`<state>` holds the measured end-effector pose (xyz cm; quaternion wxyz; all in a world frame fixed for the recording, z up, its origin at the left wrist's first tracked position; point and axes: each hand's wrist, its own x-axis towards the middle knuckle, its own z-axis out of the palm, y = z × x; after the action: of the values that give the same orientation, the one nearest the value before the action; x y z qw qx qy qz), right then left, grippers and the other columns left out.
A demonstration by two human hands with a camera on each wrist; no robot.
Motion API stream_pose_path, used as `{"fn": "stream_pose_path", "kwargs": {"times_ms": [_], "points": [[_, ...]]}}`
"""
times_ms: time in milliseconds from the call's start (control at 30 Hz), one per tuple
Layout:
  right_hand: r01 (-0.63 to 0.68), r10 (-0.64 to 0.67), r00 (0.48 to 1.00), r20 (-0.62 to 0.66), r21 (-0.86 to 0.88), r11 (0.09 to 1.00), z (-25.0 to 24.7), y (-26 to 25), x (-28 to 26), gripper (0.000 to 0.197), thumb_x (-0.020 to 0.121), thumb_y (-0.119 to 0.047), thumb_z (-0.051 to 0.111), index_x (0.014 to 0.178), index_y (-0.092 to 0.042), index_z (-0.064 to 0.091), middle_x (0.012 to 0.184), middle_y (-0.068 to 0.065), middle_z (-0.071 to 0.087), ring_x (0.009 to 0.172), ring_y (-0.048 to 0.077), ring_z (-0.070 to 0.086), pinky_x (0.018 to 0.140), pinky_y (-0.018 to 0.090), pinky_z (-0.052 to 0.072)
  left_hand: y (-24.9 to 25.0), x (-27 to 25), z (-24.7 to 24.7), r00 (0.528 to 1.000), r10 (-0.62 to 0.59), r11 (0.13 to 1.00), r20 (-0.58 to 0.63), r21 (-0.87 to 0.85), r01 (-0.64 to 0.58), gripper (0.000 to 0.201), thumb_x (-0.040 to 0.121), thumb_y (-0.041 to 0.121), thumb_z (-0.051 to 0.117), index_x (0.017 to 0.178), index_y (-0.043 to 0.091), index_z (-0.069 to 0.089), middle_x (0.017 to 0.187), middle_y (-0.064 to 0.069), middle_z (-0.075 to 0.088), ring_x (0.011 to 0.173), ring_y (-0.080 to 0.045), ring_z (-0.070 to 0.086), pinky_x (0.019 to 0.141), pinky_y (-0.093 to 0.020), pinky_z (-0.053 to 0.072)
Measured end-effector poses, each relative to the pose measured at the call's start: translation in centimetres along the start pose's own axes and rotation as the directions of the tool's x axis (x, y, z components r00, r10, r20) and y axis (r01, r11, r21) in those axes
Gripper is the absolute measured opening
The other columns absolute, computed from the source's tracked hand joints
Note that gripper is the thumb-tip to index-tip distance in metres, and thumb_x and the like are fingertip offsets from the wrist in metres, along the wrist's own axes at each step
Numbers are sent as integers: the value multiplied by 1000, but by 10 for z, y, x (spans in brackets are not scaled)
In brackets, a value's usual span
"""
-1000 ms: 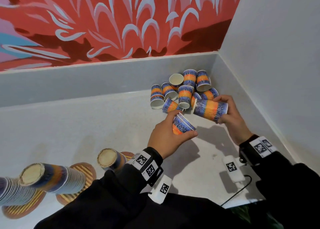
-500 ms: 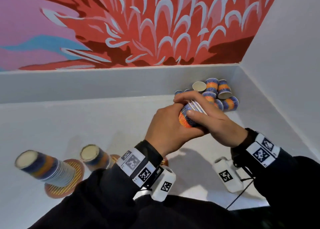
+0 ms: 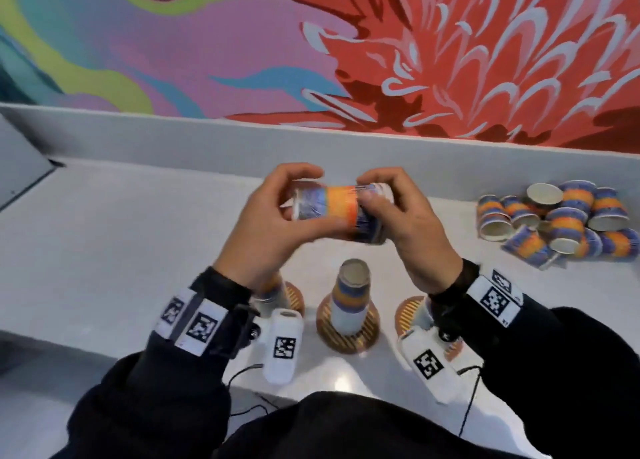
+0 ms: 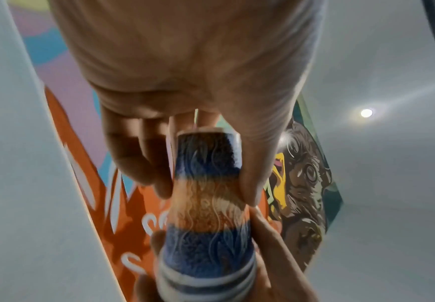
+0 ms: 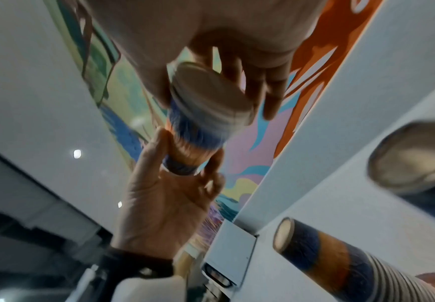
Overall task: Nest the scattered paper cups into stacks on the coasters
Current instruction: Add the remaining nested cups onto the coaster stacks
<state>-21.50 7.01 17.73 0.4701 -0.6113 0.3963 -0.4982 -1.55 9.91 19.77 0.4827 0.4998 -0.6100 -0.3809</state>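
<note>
Nested paper cups (image 3: 337,209): light, crushable; left hand (image 3: 273,230) and right hand (image 3: 405,223) each clasp one end; best gripped gently by the walls.

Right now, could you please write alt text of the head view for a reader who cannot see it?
Two hands, left hand and right hand, hold a short stack of nested paper cups sideways above a white counter. Below them, cup stacks stand on round coasters; loose cups lie heaped at the right, under a bright mural.
</note>
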Motion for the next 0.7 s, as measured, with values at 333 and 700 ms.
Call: {"fn": "stream_pose_path", "kwargs": {"times_ms": [333,700], "points": [[-34,177,929,326,-402,915,118,52,33,57,80,-23,74,135,-24,61,131,-6,69,122,8,64,108,42,52,-60,-8,-105,997,14,884,-80,468,25,67,63,49,94,120,36,61,109,18,71,100,3,66,84,-22,56],[-216,431,874,222,-618,756,146,135,9,59,86,-18,74,140,-21,50,132,9,66,119,29,64,97,42,54,-153,-14,-74,980,-197,709,32,695,120,61,71,52,86,123,38,59,107,8,76,98,-18,72,75,-29,50]]}}
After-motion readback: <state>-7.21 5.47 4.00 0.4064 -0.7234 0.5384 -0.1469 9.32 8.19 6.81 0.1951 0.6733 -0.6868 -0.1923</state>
